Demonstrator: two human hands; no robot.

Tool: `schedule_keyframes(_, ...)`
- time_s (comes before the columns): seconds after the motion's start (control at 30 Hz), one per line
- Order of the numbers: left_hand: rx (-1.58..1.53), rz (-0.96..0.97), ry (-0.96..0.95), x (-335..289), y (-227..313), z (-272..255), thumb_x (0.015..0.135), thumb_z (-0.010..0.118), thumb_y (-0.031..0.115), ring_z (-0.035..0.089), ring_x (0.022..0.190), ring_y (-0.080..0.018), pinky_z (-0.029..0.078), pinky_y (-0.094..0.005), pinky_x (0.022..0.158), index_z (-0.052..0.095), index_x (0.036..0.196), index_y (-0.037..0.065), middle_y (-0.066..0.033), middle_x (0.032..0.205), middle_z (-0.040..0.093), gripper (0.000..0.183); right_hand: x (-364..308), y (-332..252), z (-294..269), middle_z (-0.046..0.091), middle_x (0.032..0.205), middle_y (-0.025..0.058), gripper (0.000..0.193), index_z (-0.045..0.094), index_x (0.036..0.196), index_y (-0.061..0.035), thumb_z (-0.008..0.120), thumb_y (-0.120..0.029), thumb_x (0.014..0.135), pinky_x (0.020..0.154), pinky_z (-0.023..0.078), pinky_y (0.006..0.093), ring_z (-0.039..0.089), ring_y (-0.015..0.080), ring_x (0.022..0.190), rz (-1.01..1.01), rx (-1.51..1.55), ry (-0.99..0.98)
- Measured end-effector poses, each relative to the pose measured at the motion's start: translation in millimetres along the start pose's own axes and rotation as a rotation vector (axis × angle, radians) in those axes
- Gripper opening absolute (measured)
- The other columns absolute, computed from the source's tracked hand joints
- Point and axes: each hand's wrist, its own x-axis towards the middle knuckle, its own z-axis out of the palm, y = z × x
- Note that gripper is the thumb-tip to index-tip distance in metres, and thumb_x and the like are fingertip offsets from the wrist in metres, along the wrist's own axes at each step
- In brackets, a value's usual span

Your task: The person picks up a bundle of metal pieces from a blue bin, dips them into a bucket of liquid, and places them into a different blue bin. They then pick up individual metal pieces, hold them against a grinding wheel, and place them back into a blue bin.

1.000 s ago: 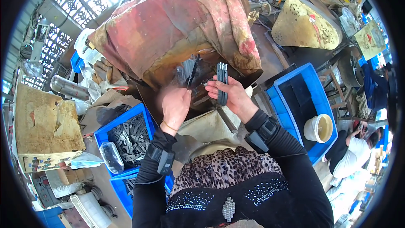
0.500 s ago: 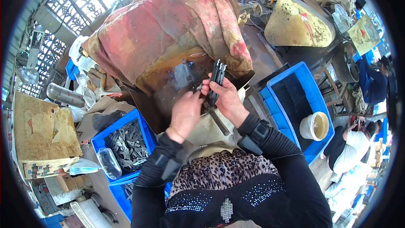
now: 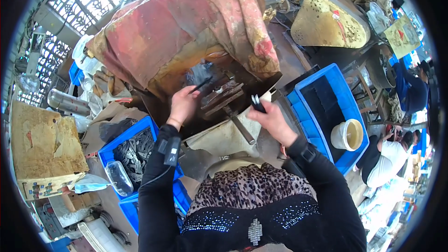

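My left hand (image 3: 183, 106) is closed on a slim dark metal piece (image 3: 203, 84), held out before the opening under the red cloth cover (image 3: 177, 28). To the right and a little nearer, my right hand (image 3: 274, 121) grips a small bundle of dark pieces with shiny metal ends (image 3: 257, 103). Their exact kind cannot be made out. Between and below the hands, a metal bar (image 3: 242, 129) juts toward me from the dark trough (image 3: 219, 100), over a pale cloth (image 3: 219, 143).
A blue crate of flat grey metal pieces (image 3: 135, 156) sits at my left, a clear plastic container (image 3: 119, 177) on its edge. At right, another blue crate (image 3: 352, 100) holds a white bucket (image 3: 346, 135). A cardboard box (image 3: 46, 144) stands far left. People (image 3: 389, 161) sit far right.
My hands have moved apart. The left has gone forward and left with one dark piece; the right has shifted right and slightly nearer, keeping the bundle.
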Motion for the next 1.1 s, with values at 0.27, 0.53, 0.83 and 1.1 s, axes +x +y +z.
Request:
schedule_keyframes(0.27,0.323,0.184,-0.058,5.5,-23.7,9.0,0.085,0.047,-0.006,0.067,0.091,-0.0209,0.05,-0.0296,0.083,0.067,0.112,0.003,-0.013,0.101,0.069,0.035,-59.9,4.4,-0.1,0.07,0.089,0.0125,0.048,0.064,0.12,-0.0085,0.078,-0.027,0.078,0.068,0.05,0.0274,0.067,0.0137,0.076,-0.255,-0.139,-0.268)
schedule_keyframes(0.53,0.94,0.515,-0.15,1.1,-19.4,2.1,0.083,0.051,0.004,0.065,0.088,-0.0351,0.052,-0.0408,0.076,0.069,0.11,0.011,-0.0205,0.099,0.066,0.033,-57.7,0.1,9.5,0.067,0.081,0.0102,0.038,0.067,0.109,-0.0116,0.078,-0.018,0.073,0.063,0.052,0.0346,0.064,0.0301,0.07,-0.393,-0.468,-0.231)
schedule_keyframes(0.83,1.079,0.482,-0.151,-24.2,26.0,-1.6,0.078,0.052,-0.004,0.063,0.084,-0.0356,0.051,-0.0436,0.078,0.065,0.114,0.01,-0.0159,0.085,0.066,0.041,-43.4,-7.5,12.8,0.065,0.079,0.0081,0.036,0.066,0.102,-0.0091,0.074,-0.006,0.067,0.062,0.053,0.0346,0.065,0.0277,0.069,-0.555,-0.536,-0.218)
schedule_keyframes(1.1,0.855,0.508,0.338,-86.7,26.6,-14.3,0.081,0.058,-0.001,0.061,0.088,-0.0363,0.05,-0.0415,0.076,0.063,0.112,0.006,-0.0165,0.097,0.062,0.032,59.2,-87.4,38.4,0.069,0.091,0.0134,0.026,0.065,0.102,-0.0016,0.074,-0.012,0.079,0.074,0.052,0.0304,0.067,0.0239,0.083,-0.657,-0.39,0.054)
